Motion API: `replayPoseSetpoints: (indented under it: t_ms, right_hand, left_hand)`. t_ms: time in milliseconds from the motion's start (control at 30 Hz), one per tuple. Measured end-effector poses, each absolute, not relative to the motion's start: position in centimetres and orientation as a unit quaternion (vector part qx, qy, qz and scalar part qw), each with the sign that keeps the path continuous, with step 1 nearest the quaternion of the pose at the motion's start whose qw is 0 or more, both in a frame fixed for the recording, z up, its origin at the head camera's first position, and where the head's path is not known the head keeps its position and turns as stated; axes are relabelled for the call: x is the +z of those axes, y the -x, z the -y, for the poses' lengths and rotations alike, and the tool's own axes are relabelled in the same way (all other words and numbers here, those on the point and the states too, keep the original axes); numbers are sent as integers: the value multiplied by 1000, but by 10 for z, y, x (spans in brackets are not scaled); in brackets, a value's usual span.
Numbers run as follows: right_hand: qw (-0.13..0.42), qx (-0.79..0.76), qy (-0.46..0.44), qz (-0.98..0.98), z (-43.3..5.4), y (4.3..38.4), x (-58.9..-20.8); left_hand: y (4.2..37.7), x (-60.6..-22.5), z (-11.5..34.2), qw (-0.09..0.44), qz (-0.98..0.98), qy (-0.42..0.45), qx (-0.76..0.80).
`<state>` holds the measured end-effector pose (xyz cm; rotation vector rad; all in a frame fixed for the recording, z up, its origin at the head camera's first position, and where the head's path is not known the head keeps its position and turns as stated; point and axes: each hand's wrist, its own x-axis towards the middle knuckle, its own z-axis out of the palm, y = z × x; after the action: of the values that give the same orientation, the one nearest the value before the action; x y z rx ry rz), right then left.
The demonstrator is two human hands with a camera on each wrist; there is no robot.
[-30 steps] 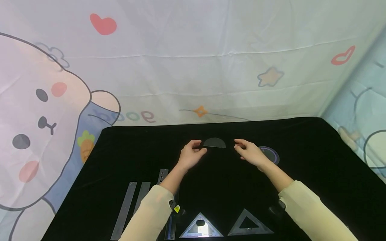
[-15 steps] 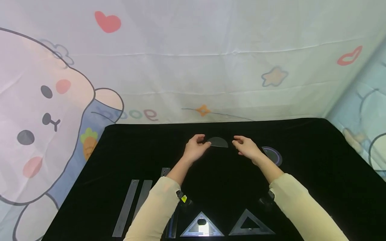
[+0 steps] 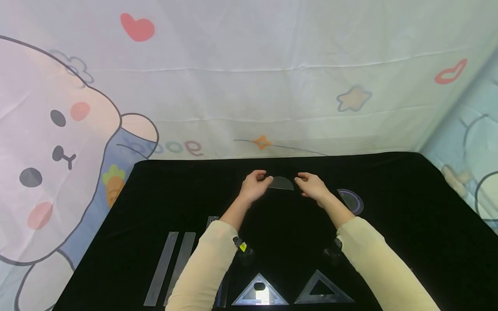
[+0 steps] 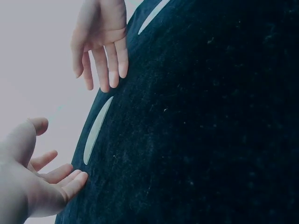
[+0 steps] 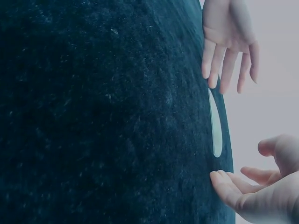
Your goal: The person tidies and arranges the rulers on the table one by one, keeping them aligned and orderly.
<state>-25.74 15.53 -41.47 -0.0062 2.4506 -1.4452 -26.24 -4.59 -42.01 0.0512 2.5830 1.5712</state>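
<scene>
A clear half-round protractor [image 3: 282, 184] lies flat on the black cloth near its far side. My left hand [image 3: 253, 186] hovers at its left end, thumb and fingers spread; in the head view the thumb overlaps the corner. The left wrist view shows the fingertips just short of the protractor [image 4: 96, 133]. Across from it, my right hand [image 3: 312, 186] is held beside the other end, fingers loosely bent and holding nothing. A narrow gap separates its fingertips from the protractor [image 5: 216, 126] in the right wrist view.
Right of my right hand lies another protractor [image 3: 351, 201] with a purple arc. Two triangle set squares, one shiny [image 3: 249, 298] and one grey [image 3: 305, 293], lie in front. Straight rulers [image 3: 161, 270] lie at left, one partly under my left sleeve. A printed curtain [image 3: 233, 86] hangs behind.
Both hands have moved forward and inward, closing in on the two ends of the protractor. The view has shifted slightly. The protractor appears to stay in place on the cloth.
</scene>
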Motion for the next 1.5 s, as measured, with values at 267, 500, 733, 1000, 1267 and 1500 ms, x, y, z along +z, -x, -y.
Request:
replayPoseSetpoints:
  t_ms: [267, 500, 733, 1000, 1267, 1500]
  right_hand:
    - [147, -510, -6, -848, -149, 260, -413]
    - [161, -547, -11, -821, -148, 264, -417]
    - [172, -589, -15, -789, -147, 265, -419]
    - [172, -618, -25, -767, -147, 263, -421]
    - [178, -634, -30, -752, -149, 260, -421]
    - [171, -634, -32, -753, -147, 257, -420]
  left_hand:
    - [266, -418, 45, 64, -851, -17, 521]
    - [267, -415, 47, 84, -833, -15, 546]
    - [267, -415, 47, 101, -806, -8, 583]
    - [268, -415, 46, 126, -763, 21, 633]
    - [268, -416, 47, 148, -751, 31, 643]
    - [268, -414, 46, 147, -760, 36, 633]
